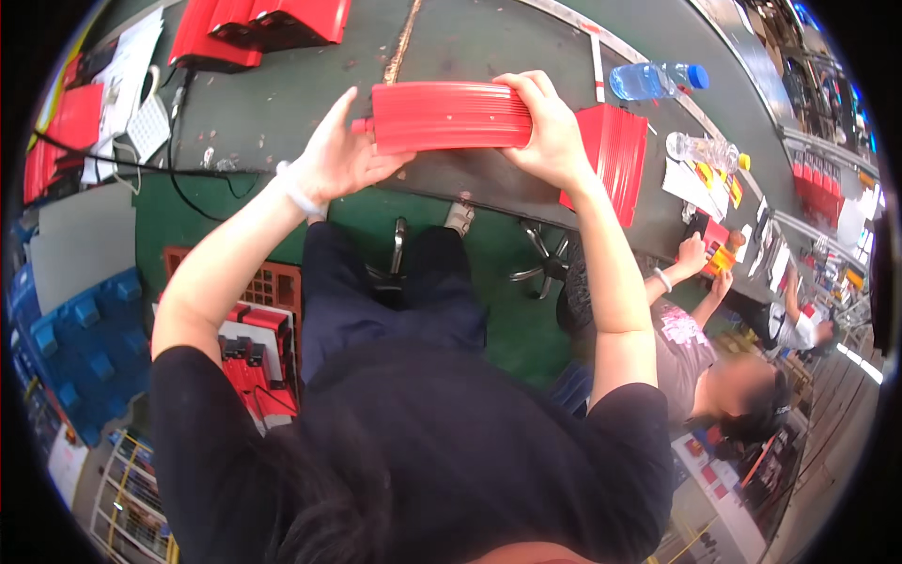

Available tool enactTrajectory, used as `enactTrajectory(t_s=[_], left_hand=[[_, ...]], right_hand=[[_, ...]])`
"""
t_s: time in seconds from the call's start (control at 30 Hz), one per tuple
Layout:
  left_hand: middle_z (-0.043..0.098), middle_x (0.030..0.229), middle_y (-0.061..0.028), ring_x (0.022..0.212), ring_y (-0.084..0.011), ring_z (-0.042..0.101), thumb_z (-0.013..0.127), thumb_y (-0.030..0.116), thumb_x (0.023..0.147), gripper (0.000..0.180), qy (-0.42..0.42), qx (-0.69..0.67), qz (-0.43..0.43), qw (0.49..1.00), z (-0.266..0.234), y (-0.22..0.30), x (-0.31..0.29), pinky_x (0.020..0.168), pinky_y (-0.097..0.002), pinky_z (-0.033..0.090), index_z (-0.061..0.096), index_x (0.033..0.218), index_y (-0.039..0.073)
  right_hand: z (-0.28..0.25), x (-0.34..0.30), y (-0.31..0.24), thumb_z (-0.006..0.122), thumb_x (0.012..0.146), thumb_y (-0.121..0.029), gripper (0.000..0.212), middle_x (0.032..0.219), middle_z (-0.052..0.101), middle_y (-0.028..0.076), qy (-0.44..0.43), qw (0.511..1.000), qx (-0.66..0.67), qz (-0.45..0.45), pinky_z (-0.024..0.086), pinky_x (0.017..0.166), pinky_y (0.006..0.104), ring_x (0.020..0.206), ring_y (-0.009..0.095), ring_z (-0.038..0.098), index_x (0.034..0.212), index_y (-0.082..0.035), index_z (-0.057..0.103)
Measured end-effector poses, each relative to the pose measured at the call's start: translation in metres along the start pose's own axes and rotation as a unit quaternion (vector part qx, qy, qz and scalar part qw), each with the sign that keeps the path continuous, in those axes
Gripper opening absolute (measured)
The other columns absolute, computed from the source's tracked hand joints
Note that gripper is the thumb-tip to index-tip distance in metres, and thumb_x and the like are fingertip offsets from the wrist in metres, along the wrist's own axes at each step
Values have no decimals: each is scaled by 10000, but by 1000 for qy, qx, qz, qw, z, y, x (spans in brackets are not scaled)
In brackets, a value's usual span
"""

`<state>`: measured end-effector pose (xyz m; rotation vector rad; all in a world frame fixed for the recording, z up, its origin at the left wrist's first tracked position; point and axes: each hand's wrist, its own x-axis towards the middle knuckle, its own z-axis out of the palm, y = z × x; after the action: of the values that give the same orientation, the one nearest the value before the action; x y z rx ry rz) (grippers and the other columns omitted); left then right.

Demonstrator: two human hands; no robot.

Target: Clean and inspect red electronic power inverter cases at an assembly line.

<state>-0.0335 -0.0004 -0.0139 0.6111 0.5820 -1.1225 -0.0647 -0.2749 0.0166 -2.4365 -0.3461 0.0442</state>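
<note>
A red, ribbed box-shaped casing is held up over the front edge of the dark green workbench. My right hand grips its right end, fingers over the top and thumb side below. At the other end, my left hand is open, thumb pointing up and fingers stretched toward the casing's lower left corner. Whether those fingertips touch it, I cannot tell. A small red knob-like part sticks out of that left end. Another red ribbed casing lies on the bench just past my right wrist.
Several red casings stand at the back left, with black cables near them. A blue-capped bottle and a yellow-capped bottle lie to the right. Beyond sits a co-worker. A crate with red units stands by my left leg.
</note>
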Motion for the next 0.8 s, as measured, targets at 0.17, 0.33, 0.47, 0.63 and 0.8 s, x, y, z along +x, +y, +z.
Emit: enactTrajectory(t_s=[0.17,0.33,0.47,0.63,0.8], left_hand=[[698,928,-126,813,-191,693,470,467,949,484,-13,287,-73,955,-69,-45,-28,723,-268,546,622,1054,20],[663,1012,-147,931,-329,639,668,291,798,283,53,794,-7,606,-194,-160,-33,868,-378,500,702,1012,109],[628,1044,-143,960,-327,599,714,263,751,201,76,823,22,562,-233,-208,-38,898,-392,469,741,886,116],[681,881,-152,859,-335,638,635,258,815,218,152,767,-37,623,-221,-209,-40,816,-391,500,712,843,56],[705,839,-95,780,-171,634,601,265,864,299,-128,615,-215,748,-186,-182,-86,759,-318,494,698,927,-10]], right_hand=[[5,-18,18,774,643,-132,604,1088,539,91,95,991,55,78,470,911,356,1049,271,571,1187,-79,517],[1,-11,18,789,665,-178,616,1111,541,96,91,978,25,184,462,932,350,1062,257,570,1207,-83,512],[-6,-9,19,789,678,-216,623,1125,542,96,95,975,13,199,462,933,352,1064,254,574,1214,-70,508],[-4,-8,25,784,696,-267,667,1171,549,110,78,972,14,222,450,951,350,1110,255,561,1250,-38,490],[-7,-12,26,775,709,-286,667,1190,547,121,68,967,3,246,440,967,353,1126,263,554,1258,-38,487]])
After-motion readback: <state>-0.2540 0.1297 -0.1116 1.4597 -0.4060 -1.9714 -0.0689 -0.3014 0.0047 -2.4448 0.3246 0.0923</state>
